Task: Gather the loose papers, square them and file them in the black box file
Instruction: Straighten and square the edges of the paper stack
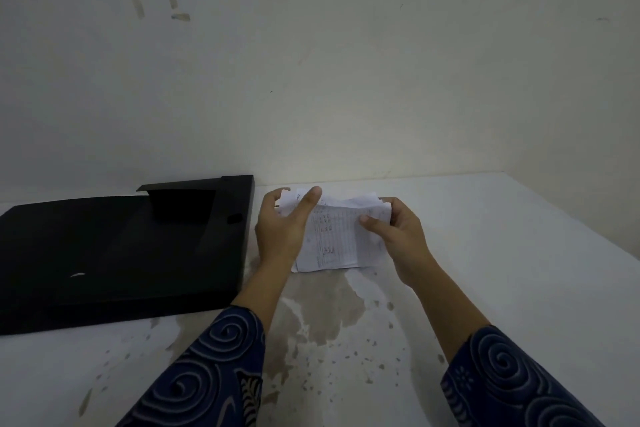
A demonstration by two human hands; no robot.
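Note:
A small bundle of white papers [337, 236] with ruled tables and handwriting stands on its lower edge on the white table [502, 253], its top edges uneven. My right hand [398, 236] grips the bundle's right side, thumb across the front sheet. My left hand [285, 229] holds the left side, thumb raised over the top edge and fingers behind. The black box file [114, 253] lies flat to the left with its flap folded open, its right edge close to my left hand.
A pale wall [346, 80] with old tape marks rises right behind the table's far edge. Brown stains and specks [322, 308] cover the tabletop in front of the papers. My patterned blue sleeves [207, 374] fill the lower corners.

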